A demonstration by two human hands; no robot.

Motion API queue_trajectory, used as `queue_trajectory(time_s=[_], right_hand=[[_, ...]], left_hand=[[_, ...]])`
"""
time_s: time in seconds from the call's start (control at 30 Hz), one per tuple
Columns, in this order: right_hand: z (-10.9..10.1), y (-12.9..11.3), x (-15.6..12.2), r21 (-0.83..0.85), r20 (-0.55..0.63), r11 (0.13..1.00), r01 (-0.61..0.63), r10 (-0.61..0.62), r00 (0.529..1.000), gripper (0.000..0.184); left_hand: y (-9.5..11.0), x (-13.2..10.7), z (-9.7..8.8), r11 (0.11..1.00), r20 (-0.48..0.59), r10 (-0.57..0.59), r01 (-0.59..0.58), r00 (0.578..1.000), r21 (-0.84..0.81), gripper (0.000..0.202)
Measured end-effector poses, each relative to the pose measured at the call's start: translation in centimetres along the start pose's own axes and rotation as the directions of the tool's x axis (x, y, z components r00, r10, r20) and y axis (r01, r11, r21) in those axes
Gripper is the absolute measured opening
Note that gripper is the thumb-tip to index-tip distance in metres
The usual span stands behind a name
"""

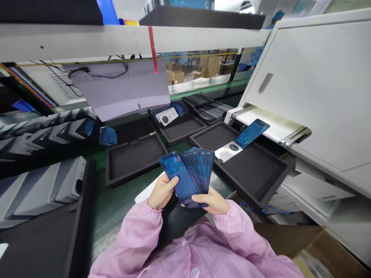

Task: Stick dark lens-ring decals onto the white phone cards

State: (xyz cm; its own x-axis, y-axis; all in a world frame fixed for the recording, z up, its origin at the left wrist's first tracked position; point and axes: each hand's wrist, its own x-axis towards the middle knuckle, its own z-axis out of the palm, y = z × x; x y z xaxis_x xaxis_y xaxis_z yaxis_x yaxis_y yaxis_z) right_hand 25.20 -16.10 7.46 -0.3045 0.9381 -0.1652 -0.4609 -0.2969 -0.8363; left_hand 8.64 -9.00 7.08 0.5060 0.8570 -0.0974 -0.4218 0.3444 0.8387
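Fanned out in front of me is a stack of blue phone-sized panels (188,177), held over the front of the bench. My left hand (162,191) pinches the leftmost panel, thumb on its face. Around the lower right part of the fan, my right hand (211,200) is closed with its thumb across the front. A white phone back cover (227,152) with a round camera ring lies on the tray to the right, touching a single blue panel (252,132). Part of a white sheet (147,189) shows beneath my left hand.
Black trays (136,162) stand on the green bench, one at right (255,181) below a conveyor end (269,123) of a white machine (313,85). Another white cover (167,116) and dark stacked panels (205,106) lie behind. Rows of grey pieces (49,189) fill the left. A cardboard box (327,247) sits lower right.
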Motion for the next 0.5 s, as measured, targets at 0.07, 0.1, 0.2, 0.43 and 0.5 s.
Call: queue_trajectory(time_s=[0.07,0.1,0.2,0.43,0.5], right_hand=[[0.4,0.8,0.0,0.047,0.076,0.996,-0.076,0.072,0.994,0.049],[0.5,1.1,0.1,0.053,0.096,0.994,-0.091,0.086,0.992,0.048],[0.9,1.7,0.2,0.009,0.080,0.998,-0.056,0.055,0.995,0.048],[2.8,3.0,-0.5,-0.272,0.056,0.950,0.154,-0.144,0.988,0.033],[3.1,3.3,-1.2,-0.334,0.089,0.927,0.171,-0.150,0.985,0.030]], left_hand=[[0.4,-0.7,-1.1,0.998,0.036,-0.047,0.045,0.998,0.053,0.030],[0.5,-1.0,-1.6,0.997,0.026,-0.047,0.045,0.999,0.070,0.030],[0.6,-1.6,-2.5,0.997,-0.077,0.025,-0.019,0.997,0.076,0.031],[-0.2,-2.3,-4.3,0.968,-0.252,0.026,-0.088,0.967,-0.237,0.037],[-0.6,-2.5,-4.9,0.962,-0.305,0.021,-0.102,0.952,-0.252,0.034]])
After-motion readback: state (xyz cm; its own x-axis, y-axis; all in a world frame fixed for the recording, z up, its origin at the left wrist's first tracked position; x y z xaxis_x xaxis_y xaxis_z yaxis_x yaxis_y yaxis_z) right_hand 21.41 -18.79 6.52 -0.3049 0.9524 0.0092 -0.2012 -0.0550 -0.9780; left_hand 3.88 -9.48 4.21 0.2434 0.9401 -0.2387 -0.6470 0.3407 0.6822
